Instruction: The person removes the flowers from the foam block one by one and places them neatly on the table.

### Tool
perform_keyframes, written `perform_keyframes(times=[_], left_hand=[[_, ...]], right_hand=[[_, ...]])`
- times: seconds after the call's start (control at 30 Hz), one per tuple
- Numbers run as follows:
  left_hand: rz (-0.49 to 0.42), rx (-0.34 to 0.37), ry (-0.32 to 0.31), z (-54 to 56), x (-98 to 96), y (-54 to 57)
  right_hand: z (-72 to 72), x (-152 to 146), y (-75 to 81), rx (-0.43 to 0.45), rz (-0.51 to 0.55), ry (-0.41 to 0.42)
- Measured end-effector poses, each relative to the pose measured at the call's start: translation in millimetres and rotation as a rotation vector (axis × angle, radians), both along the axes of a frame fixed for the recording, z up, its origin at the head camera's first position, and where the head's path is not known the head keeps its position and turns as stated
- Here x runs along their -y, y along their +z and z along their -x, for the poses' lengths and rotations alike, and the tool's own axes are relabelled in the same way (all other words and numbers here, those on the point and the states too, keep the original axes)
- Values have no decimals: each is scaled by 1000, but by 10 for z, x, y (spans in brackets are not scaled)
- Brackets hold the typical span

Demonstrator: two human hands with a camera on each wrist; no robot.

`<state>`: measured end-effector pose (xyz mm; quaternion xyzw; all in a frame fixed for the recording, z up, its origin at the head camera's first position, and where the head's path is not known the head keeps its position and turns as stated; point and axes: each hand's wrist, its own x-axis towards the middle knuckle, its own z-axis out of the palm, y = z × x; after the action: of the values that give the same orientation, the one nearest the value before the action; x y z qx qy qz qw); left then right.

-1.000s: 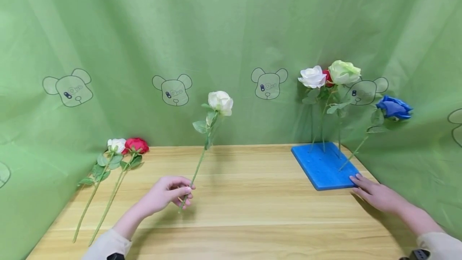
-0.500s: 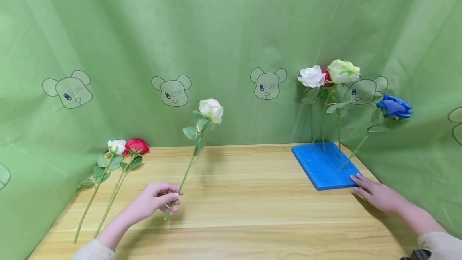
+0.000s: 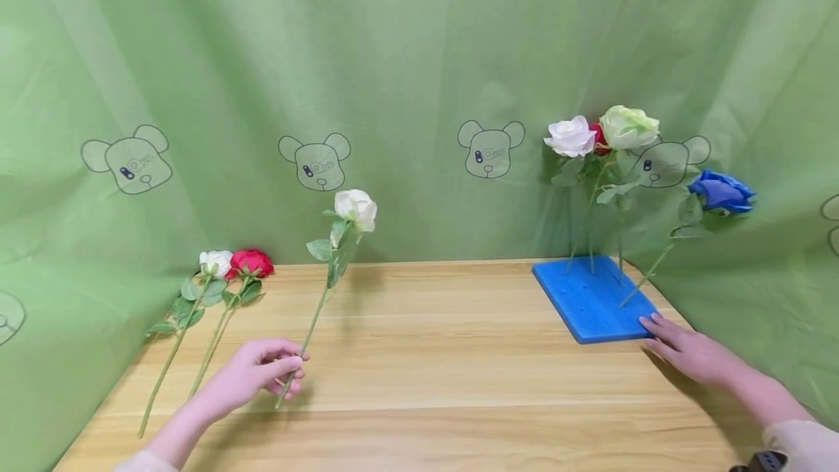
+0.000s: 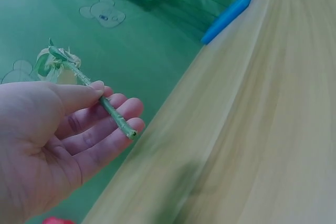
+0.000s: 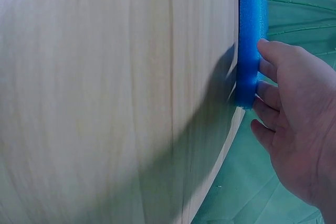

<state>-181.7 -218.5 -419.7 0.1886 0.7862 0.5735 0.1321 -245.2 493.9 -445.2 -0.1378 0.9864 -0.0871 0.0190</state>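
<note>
The left hand (image 3: 262, 374) pinches the green stem of a cream-white rose (image 3: 342, 259) low down between thumb and fingers, above the wooden table (image 3: 459, 348). The stem's cut end pokes out just below those fingers, seen clearly in the left wrist view; leaves and bloom lean up and away to the right of them.

The right hand (image 3: 698, 357) has its fingers nearly straight, their tips resting on the near right corner of a blue foam board (image 3: 593, 312) without curling round it.

Left of the pinching fingers and reaching beyond them, a white rose (image 3: 215, 263) and a red rose (image 3: 252, 263) lie side by side, the red one's stem running behind the left forearm.

Beyond the right fingertips, a blue rose (image 3: 722, 192) slants rightward out of the board. Farther from them stand a pale green rose (image 3: 629, 127), a pure white rose (image 3: 571, 137) and a partly hidden crimson rose (image 3: 599, 138). Farthest hangs a green curtain (image 3: 406, 57) with bear-head outlines (image 3: 320, 166).
</note>
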Motion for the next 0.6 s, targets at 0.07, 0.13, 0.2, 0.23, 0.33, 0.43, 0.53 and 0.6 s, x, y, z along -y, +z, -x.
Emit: perform_keyframes(times=[0.07, 0.13, 0.2, 0.23, 0.33, 0.43, 0.53, 0.6], left_hand=[[-6, 9, 16, -19, 48, -13], [-13, 14, 30, -35, 94, -27], [-21, 21, 35, -46, 138, -47], [-23, 27, 41, -55, 159, -56], [-20, 45, 52, -80, 224, -86], [-1, 69, 69, -113, 287, -112], [11, 90, 89, -147, 343, -132], [6, 105, 105, -165, 370, -143]], right_hand=[[11, -8, -9, -1, 1, -1], [18, -17, -14, -3, 2, -3], [20, -25, -16, -3, 1, -5], [21, -28, -17, -4, 2, -5], [22, -29, -17, -6, 6, -2], [22, -29, -19, -10, 12, 4], [27, -40, -33, -10, 14, 7], [33, -53, -49, -8, 15, 7]])
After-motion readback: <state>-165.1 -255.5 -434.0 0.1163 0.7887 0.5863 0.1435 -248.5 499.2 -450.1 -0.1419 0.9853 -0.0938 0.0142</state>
